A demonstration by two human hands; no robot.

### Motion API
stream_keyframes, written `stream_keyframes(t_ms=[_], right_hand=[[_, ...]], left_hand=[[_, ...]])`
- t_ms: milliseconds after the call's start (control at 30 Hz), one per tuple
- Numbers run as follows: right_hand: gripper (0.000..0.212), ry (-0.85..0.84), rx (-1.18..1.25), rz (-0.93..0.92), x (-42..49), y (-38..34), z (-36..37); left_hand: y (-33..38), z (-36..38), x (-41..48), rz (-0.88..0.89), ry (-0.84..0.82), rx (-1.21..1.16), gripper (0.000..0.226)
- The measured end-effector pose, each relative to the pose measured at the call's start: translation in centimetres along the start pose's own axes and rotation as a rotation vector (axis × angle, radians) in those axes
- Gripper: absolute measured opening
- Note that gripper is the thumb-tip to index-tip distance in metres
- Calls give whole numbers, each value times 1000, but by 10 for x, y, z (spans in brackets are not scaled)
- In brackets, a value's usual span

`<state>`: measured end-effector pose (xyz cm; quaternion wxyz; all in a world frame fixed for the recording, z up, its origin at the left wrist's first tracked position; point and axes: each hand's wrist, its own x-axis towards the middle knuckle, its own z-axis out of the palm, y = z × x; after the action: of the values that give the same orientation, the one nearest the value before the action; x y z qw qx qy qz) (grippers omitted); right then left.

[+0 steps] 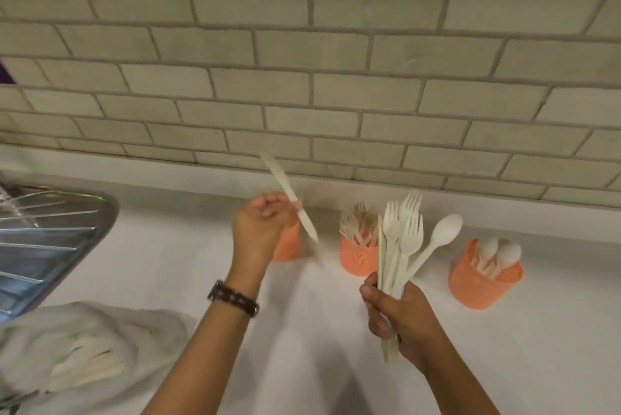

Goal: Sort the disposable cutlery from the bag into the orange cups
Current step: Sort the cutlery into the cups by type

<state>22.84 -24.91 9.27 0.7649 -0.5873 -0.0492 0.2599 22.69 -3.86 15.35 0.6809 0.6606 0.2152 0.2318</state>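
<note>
My left hand (260,225) holds a cream disposable knife (288,194) tilted above the left orange cup (287,245), which the hand partly hides. My right hand (398,319) grips a bunch of cutlery (401,246): several forks, one spoon and a thin handle. The middle orange cup (358,256) holds forks. Spoons stand in the right orange cup (484,283). A translucent bag (84,347) with more cutlery inside lies at the lower left.
A white counter (188,246) runs below a grey brick-tile wall (311,78). A steel sink drainboard (50,233) sits at the left edge. A dark bracelet is on my left wrist.
</note>
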Motion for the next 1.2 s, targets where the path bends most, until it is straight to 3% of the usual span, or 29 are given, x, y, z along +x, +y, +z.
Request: stream_keyframes(t_ms=[100, 200, 300, 400, 500, 600, 700, 767, 867, 1067, 1200], right_hand=[[17, 17, 10, 18, 4, 2, 1], [19, 23, 44, 20, 8, 4, 2], [24, 30, 58, 28, 10, 2, 4], [28, 11, 97, 37, 11, -1, 4], [35, -14, 112, 41, 9, -4, 3], [30, -84, 123, 13, 6, -4, 0], [24, -110, 185, 16, 1, -7, 1], [19, -118, 207, 21, -1, -8, 2], [36, -172, 237, 11, -4, -9, 1], [57, -244, 318, 11, -9, -7, 0], [52, -240, 161, -49, -13, -13, 4]], left_hand=[[-16, -14, 47, 51, 145, 113, 9], [-44, -16, 79, 42, 186, 250, 7], [-80, -18, 96, -56, 209, 377, 17], [-101, -19, 97, -143, 239, 648, 37], [-97, -13, 77, -42, 235, 665, 56], [-75, 4, 42, 216, 76, 490, 33], [-40, 23, -11, 173, -195, 302, 3], [-26, 29, -40, 145, -340, 293, 7], [-19, 34, -67, 118, -469, 300, 8], [3, 38, -69, 219, -392, 397, 12], [21, 43, -73, 231, -530, 654, 22]])
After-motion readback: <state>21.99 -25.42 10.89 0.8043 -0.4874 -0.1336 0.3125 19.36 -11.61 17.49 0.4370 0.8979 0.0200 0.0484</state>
